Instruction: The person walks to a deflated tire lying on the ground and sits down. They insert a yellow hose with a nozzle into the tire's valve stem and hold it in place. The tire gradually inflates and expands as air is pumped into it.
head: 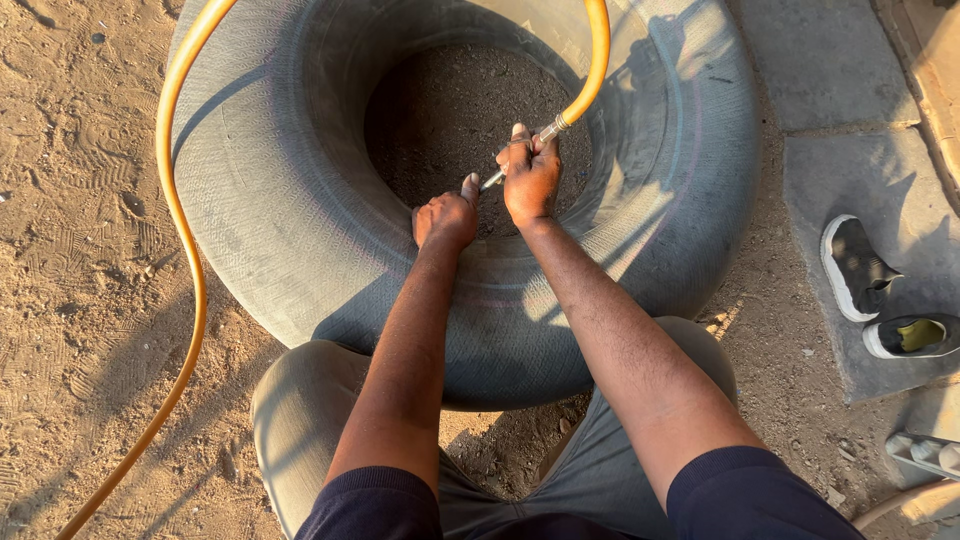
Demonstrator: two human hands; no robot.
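A big grey inner tube [270, 190] lies flat on sandy ground in front of my knees. My right hand [531, 178] grips the metal nozzle [548, 132] at the end of an orange air hose [176, 210], down at the tube's inner rim. My left hand [446, 217] is closed just beside it, with the thumb pressed near the nozzle's tip; what it pinches is hidden, likely the valve. The hose arcs over the tube's far side and runs down the left of the view.
Dark gravel [450, 110] fills the tube's hole. A pair of dark shoes [858, 268] with white soles lies on grey paving slabs [850, 160] to the right. A pale object [925, 455] sits at the lower right edge.
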